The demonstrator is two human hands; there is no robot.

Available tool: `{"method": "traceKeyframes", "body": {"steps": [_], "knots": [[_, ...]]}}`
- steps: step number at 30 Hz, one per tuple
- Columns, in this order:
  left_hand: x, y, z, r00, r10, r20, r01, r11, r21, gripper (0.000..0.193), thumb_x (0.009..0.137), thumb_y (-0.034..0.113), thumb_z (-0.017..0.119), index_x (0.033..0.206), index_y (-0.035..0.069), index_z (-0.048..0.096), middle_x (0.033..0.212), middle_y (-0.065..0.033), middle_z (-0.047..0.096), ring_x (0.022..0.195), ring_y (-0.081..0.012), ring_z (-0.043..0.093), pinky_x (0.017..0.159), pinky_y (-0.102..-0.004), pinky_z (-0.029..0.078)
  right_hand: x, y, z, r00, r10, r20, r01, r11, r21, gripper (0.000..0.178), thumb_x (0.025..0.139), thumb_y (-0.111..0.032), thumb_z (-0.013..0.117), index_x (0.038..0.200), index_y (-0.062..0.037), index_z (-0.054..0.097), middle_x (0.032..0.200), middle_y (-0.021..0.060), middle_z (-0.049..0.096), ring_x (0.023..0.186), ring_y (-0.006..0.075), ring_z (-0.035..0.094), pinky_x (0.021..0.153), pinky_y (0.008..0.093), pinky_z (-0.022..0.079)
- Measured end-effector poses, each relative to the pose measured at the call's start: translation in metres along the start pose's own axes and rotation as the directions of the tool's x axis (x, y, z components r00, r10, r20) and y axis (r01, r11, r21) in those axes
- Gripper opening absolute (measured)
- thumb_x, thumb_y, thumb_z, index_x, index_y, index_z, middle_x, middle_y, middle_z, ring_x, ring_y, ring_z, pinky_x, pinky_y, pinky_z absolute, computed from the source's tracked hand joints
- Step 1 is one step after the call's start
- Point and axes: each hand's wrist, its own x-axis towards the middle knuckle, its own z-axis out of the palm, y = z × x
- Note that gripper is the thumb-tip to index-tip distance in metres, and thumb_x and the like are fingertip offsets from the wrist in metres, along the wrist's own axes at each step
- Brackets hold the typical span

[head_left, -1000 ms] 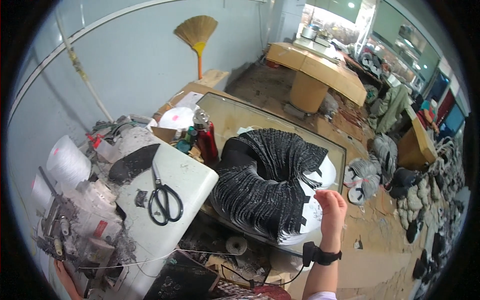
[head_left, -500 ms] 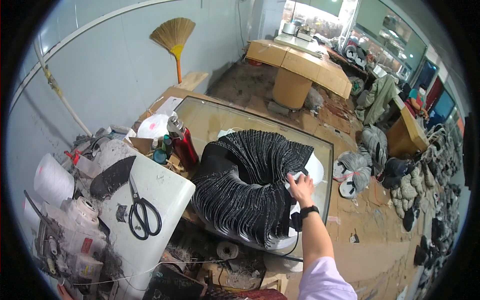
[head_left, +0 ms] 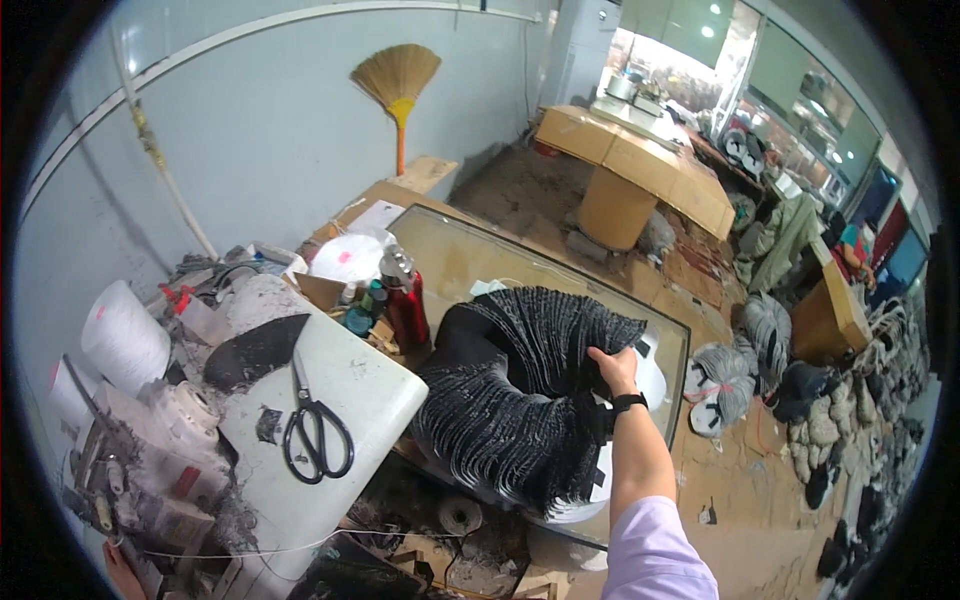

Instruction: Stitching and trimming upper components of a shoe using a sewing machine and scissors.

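A long stack of black fabric pieces [head_left: 510,425], curved round like a horseshoe and possibly shoe uppers, lies on a glass-topped table [head_left: 455,240]. White edges show along its underside and right end. My right hand [head_left: 618,370], with a black band on the wrist, grips the stack near its right end; the thumb lies over the black folds and the other fingers are mostly hidden. At the lower left edge only a small part of my left hand [head_left: 122,570] shows, beside the machine, its fingers out of sight.
Black-handled scissors [head_left: 318,440] and a dark curved piece [head_left: 255,355] lie on the white machine bed [head_left: 370,400]. Beside the stack stand a red bottle [head_left: 408,310] and small bottles. White thread cones [head_left: 125,335] sit left. Tied bundles [head_left: 725,375] lie right; a person [head_left: 855,255] is far right.
My right hand has shifted from spread fingers on the white end to a grip with the thumb over the black folds. The whole view has swung slightly left.
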Motion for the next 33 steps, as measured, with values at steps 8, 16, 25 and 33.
{"method": "traceKeyframes", "body": {"steps": [8, 16, 25, 33], "knots": [[-0.030, 0.030, 0.011, 0.970, 0.184, -0.160, -0.224, 0.931, -0.289, 0.036, 0.102, 0.036, 0.043, 0.100, 0.001, 0.052, 0.080, -0.0048, 0.047, 0.074, -0.0154, 0.045, 0.070, -0.0290, 0.037, -0.016, 0.006, -0.047, 0.952, -0.101, -0.290, 0.157, 0.972, 0.176, 0.049, 0.060, -0.029, 0.084, 0.082, 0.0107, 0.067, 0.082, 0.0226, 0.070, 0.077, 0.0309, 0.068, 0.073, 0.0395, 0.051], [-0.024, 0.032, 0.016, 0.824, 0.232, -0.517, -0.343, 0.931, -0.128, 0.036, 0.102, 0.028, 0.046, 0.117, -0.004, 0.054, 0.109, -0.0132, 0.060, 0.103, -0.0226, 0.056, 0.091, -0.0307, 0.042, -0.098, -0.048, -0.109, 0.844, -0.237, -0.482, 0.506, 0.652, 0.565, 0.037, 0.078, -0.014, 0.078, 0.106, 0.0059, 0.064, 0.104, 0.0075, 0.067, 0.091, 0.0155, 0.060, 0.085, 0.0287, 0.046], [-0.228, 0.194, 0.011, 0.676, 0.649, -0.349, -0.730, 0.524, -0.439, 0.032, 0.099, 0.026, 0.047, 0.105, -0.001, 0.061, 0.104, -0.0136, 0.063, 0.098, -0.0227, 0.059, 0.087, -0.0350, 0.045, -0.276, -0.145, -0.132, 0.824, -0.524, -0.215, 0.503, 0.504, 0.702, 0.041, 0.074, -0.015, 0.079, 0.105, 0.0060, 0.062, 0.099, 0.0070, 0.066, 0.085, 0.0153, 0.061, 0.078, 0.0284, 0.049], [-0.306, 0.244, 0.075, 0.574, 0.384, 0.724, 0.809, -0.127, -0.574, 0.052, 0.099, 0.036, 0.035, 0.141, 0.005, 0.041, 0.142, -0.0051, 0.047, 0.130, -0.0234, 0.045, 0.112, -0.0425, 0.029, -0.449, -0.150, -0.051, -0.132, -0.923, 0.360, 0.557, 0.232, 0.798, 0.063, 0.076, -0.027, 0.077, 0.119, 0.0098, 0.051, 0.085, 0.0187, 0.061, 0.077, 0.0364, 0.060, 0.070, 0.0406, 0.050]]}}
